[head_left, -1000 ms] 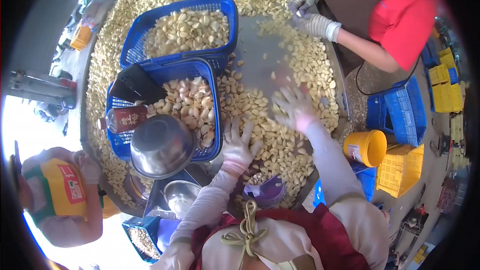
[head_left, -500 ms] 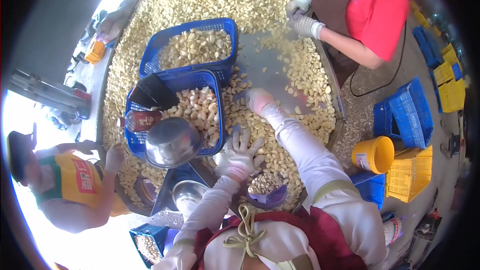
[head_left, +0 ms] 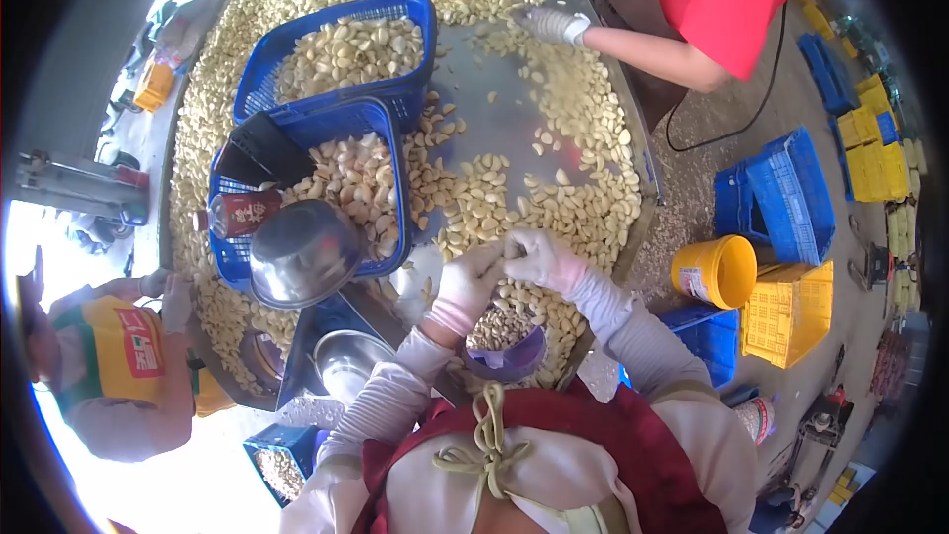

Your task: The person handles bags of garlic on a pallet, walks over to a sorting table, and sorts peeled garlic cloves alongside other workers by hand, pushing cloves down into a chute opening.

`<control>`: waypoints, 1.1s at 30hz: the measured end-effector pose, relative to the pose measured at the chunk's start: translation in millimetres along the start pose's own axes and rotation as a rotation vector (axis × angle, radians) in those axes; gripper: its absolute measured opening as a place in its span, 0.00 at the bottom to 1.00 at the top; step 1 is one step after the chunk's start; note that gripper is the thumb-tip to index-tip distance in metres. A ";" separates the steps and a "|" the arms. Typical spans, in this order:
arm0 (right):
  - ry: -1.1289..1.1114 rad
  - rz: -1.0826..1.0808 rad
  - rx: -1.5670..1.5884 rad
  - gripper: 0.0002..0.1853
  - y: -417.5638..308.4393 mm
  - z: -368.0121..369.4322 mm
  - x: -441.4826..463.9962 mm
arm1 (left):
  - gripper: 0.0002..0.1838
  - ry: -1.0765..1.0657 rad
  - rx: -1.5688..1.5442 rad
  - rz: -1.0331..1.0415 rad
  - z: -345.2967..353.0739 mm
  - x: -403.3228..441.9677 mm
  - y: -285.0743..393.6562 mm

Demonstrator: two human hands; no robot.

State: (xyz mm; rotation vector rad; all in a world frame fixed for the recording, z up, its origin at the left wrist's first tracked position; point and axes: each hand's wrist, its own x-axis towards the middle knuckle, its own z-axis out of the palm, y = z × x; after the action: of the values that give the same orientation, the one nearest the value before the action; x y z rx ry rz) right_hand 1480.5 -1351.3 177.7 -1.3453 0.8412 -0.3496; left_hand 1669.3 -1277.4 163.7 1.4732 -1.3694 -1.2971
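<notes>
My left hand, in a pale glove, is closed with its fingertips meeting those of my right hand, also gloved and closed. Whatever lies between the fingers is too small to make out. Both hands are above the garlic cloves on the metal table. Just below them, a purple container holds small pale pieces. To the left, a blue basket contains cloves, a steel bowl, a red-labelled bottle and a black scoop.
Another blue basket full of cloves stands farther back. A co-worker in red reaches in from the upper right; another person is at the left. A yellow bucket and crates stand on the right.
My right hand has come back from the middle of the table to meet my left hand. My left hand, earlier spread on the cloves, has closed. The co-worker's visible hand has moved left.
</notes>
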 end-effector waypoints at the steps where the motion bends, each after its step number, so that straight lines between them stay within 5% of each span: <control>1: 0.029 0.019 -0.067 0.06 8.6 5.1 -9.8 | 0.25 -0.011 0.145 0.070 9.7 -4.9 -5.6; 4: 0.072 0.047 -0.178 0.10 9.5 -5.2 -47.0 | 0.16 0.009 0.511 0.194 34.5 -24.1 -2.9; 6: -0.244 -0.226 0.491 0.11 -41.0 -46.3 -105.2 | 0.14 0.061 0.695 0.070 8.4 -25.5 11.7; 7: -0.248 -0.225 0.495 0.11 -37.7 -54.2 -109.3 | 0.12 0.101 0.879 -0.064 -4.9 -28.0 12.9; 9: 0.017 -0.024 0.392 0.12 -28.7 -64.0 -110.8 | 0.09 0.197 0.812 0.125 -15.5 -15.0 1.6; 11: 0.262 -0.203 -0.230 0.08 -9.2 -13.6 -48.2 | 0.07 0.255 0.794 0.370 -7.1 12.9 -1.1; 13: 0.305 -0.195 -1.013 0.07 11.4 18.5 -2.2 | 0.07 0.138 1.131 0.256 7.9 34.2 -21.0; 16: 0.253 -0.010 -1.380 0.07 17.1 45.9 19.8 | 0.06 0.226 1.083 0.245 8.9 31.1 -29.2; 19: 0.086 0.176 -1.227 0.07 -5.6 37.6 13.3 | 0.09 0.177 1.145 0.009 2.1 24.0 -33.4; 21: 0.223 0.159 -1.126 0.06 26.4 24.4 17.0 | 0.10 0.158 1.114 0.059 -10.5 22.6 -32.2; 23: 0.192 -0.039 -0.485 0.07 31.2 16.3 -12.8 | 0.11 0.230 1.188 0.064 -13.0 19.9 -44.0; 24: 0.175 0.092 -0.007 0.09 48.7 21.7 -22.8 | 0.11 0.176 1.082 -0.012 -13.9 16.3 -48.9; 25: 0.185 0.090 -0.007 0.09 38.8 29.1 -32.4 | 0.11 0.172 1.083 -0.002 -6.6 14.0 -41.6; 27: 0.424 0.279 0.900 0.11 -1.5 43.5 -52.2 | 0.12 0.046 0.446 0.345 24.9 5.0 -6.3; 29: 0.487 0.235 0.906 0.12 23.0 22.9 -44.9 | 0.14 0.230 0.429 0.435 54.5 2.8 26.1; 30: 0.500 0.272 0.665 0.12 31.3 1.6 -43.0 | 0.20 0.261 0.323 0.228 58.2 12.6 7.8; 31: 0.505 0.286 0.544 0.12 30.6 -9.4 -36.7 | 0.20 0.267 0.322 0.235 52.0 20.9 11.3; 32: 0.510 0.302 0.423 0.12 28.9 -20.2 -30.6 | 0.23 0.191 0.659 0.332 42.6 27.9 14.9; 33: 0.515 0.340 -0.312 0.12 29.3 -24.5 -26.5 | 0.26 0.103 0.994 0.421 34.3 27.8 17.2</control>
State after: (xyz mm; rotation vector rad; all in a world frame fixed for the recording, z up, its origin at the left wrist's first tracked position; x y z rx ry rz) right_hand 1438.6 -1344.3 158.8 -1.3839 1.5844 -0.3077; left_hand 1629.8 -1303.4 167.2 1.6539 -2.2503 -0.2242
